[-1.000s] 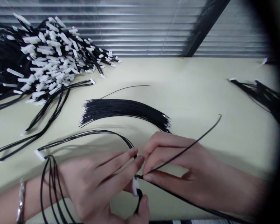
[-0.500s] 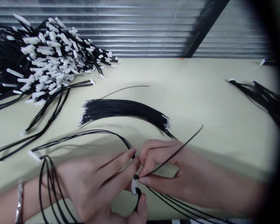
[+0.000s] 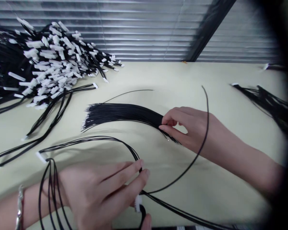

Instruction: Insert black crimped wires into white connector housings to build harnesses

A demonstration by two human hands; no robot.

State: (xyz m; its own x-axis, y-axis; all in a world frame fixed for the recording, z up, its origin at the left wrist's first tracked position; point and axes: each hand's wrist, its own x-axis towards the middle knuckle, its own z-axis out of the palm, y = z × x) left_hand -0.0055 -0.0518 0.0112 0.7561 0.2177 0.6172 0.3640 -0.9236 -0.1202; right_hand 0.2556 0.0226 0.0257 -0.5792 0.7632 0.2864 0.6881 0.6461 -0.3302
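- The bundle of loose black wires lies on the pale table, mid-way across it and beyond both hands. Its long axis runs left to right in a shallow arc, with bare ends fanned at the left and the other ends under the right hand's fingertips.
- The right hand is by far the nearer to it: it rests at the bundle's right end, thumb and forefinger drawn together on or just over the wire tips. Whether they have already pinched a single strand I cannot tell; the tips are too fine and partly hidden.
- The left hand sits close to the near edge, well apart from the bundle, fingers closed on a small white connector held between thumb and fingers.
- Several black leads already run out of that connector to the right, and one long wire springs up from it in a curve across the right wrist.
- Further leads loop around the left wrist, ending at another white plug beside the forearm; a bracelet shows at the wrist.
- A large heap of finished harnesses with white plugs fills the far left; a smaller dark bunch lies far right, below the window blinds.
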